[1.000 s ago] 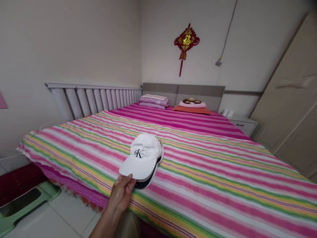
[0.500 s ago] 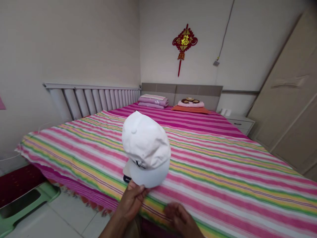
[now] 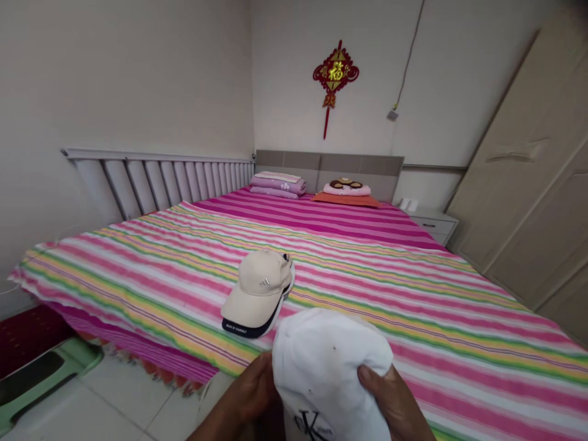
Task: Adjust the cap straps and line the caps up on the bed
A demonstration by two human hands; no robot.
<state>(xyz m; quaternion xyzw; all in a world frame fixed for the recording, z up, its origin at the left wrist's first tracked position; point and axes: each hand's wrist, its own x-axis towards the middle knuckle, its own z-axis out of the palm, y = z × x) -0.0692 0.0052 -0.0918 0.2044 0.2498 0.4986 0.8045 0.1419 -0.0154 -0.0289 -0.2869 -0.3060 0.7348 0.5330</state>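
Observation:
A white cap (image 3: pixel 333 361) with dark letters on its front is held between my two hands, close to the bed's near edge. My left hand (image 3: pixel 252 392) grips its left side, the fingertips hidden behind the cap. On the right side, my right hand (image 3: pixel 390 395) presses its thumb onto the white fabric, with the other fingers out of sight behind. Just beyond lies a beige cap (image 3: pixel 261 278) on the striped sheet (image 3: pixel 184 294), its brim towards me, stacked on a cap with a dark and white brim edge.
Folded bedding (image 3: pixel 278 184) and a pink pillow (image 3: pixel 346 188) rest near the headboard (image 3: pixel 358 168). A green stool (image 3: pixel 76 361) stands at the lower left, by a metal railing (image 3: pixel 160 184). A nightstand (image 3: pixel 434 225) is at the right.
The white cap has moved down and to the right, towards me, uncovering the beige cap. My right hand, earlier off the cap, has taken hold of it.

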